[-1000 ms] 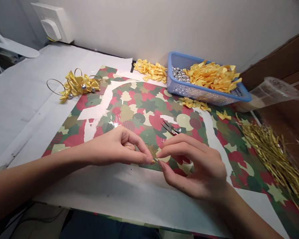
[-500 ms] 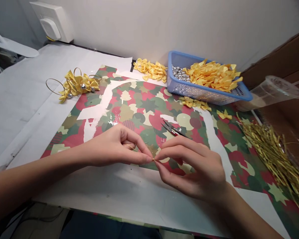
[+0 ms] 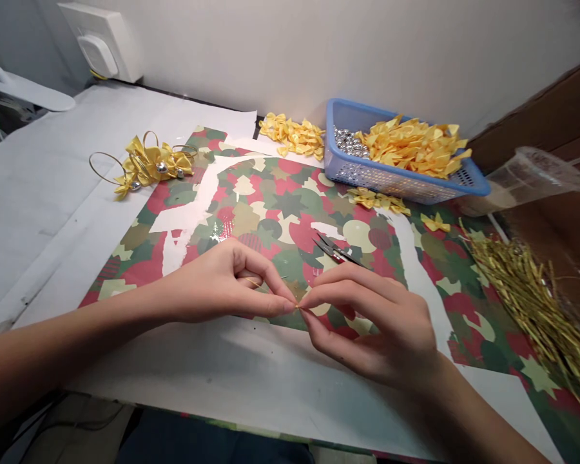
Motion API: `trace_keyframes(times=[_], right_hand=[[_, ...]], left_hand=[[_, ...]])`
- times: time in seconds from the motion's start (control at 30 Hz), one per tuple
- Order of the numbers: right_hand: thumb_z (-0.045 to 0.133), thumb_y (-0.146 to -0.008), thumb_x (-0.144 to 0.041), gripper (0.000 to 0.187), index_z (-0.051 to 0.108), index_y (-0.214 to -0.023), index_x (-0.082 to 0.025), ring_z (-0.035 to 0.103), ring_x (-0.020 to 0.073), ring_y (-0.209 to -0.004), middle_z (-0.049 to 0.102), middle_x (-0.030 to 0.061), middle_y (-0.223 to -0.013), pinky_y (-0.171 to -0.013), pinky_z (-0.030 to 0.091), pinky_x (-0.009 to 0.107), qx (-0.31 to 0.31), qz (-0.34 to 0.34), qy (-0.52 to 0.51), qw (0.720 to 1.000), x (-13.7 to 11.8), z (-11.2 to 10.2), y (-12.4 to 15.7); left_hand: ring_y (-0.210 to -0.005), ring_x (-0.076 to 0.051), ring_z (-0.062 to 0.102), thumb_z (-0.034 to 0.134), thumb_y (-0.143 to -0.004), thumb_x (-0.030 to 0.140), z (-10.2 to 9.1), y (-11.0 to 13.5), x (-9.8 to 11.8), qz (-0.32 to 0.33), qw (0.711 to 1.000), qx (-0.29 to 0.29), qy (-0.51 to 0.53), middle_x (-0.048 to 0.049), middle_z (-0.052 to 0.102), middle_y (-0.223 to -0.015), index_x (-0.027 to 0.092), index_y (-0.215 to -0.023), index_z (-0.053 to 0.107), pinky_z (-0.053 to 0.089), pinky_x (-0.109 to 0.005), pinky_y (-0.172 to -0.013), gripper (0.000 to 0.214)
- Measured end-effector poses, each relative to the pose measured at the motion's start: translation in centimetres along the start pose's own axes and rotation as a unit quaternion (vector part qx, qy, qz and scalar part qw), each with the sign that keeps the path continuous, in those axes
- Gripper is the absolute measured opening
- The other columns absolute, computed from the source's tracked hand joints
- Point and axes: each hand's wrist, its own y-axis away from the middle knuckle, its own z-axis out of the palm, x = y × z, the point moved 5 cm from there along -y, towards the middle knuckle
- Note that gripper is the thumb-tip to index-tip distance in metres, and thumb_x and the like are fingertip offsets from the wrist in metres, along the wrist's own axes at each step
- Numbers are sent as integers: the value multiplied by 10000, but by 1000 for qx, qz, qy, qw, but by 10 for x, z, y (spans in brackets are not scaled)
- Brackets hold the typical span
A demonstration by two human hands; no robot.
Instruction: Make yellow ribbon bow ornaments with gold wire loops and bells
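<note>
My left hand (image 3: 225, 283) and my right hand (image 3: 372, 322) meet fingertip to fingertip over the front edge of a red, green and cream patterned paper sheet (image 3: 270, 212). Both hands pinch a thin gold wire (image 3: 298, 307) between thumb and forefinger; a bit of it shows inside the left hand's curled fingers. Small dark snips (image 3: 336, 250) lie on the sheet just behind my right hand.
A blue basket (image 3: 391, 177) at the back holds yellow ribbon bows and silver beads. More yellow bows (image 3: 292, 135) lie left of it. Finished bow rings (image 3: 145, 164) sit at the left. A heap of gold wire pieces (image 3: 526, 290) and a clear plastic cup (image 3: 526, 180) are at the right.
The fingertips of my two hands have closed the small gap between them and now touch at the wire. Everything else has stayed in place.
</note>
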Motion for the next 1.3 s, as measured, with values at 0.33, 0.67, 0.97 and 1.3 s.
trace_keyframes(times=[0.33, 0.67, 0.97, 1.3], right_hand=[[621, -774, -36, 171, 609, -827, -198, 567, 83, -557, 646, 10, -730, -406, 419, 189, 0, 4, 1, 1000, 2, -2, 1], [613, -773, -32, 187, 600, -829, -211, 558, 90, -558, 632, 7, -719, -395, 407, 197, -4, 9, -2, 1000, 3, -2, 0], [615, -774, -32, 183, 598, -831, -206, 527, 84, -535, 629, 19, -741, -376, 371, 202, -3, 11, 4, 1000, 5, -4, 0], [637, -768, -112, 193, 579, -920, -216, 599, 154, -678, 620, 45, -825, -503, 514, 259, -1, 25, -12, 1000, 5, -3, 0]], left_hand=[[-442, -58, 153, 697, -740, 254, -2, 1, 0, -7, 1000, 16, 9, 115, 140, -452, 163, -753, 731, 206, -224, -451, 98], [-419, -45, 188, 681, -710, 203, 0, 0, -1, -8, 999, 18, 33, 123, 185, -431, 159, -682, 689, 334, -201, -471, 53], [-420, -46, 209, 683, -696, 194, -2, -1, -1, -12, 998, 26, 53, 127, 183, -424, 159, -673, 683, 457, -223, -531, 42], [-424, -50, 201, 695, -684, 204, -2, -2, -1, -18, 998, 27, 53, 126, 182, -423, 159, -681, 689, 450, -229, -538, 45]])
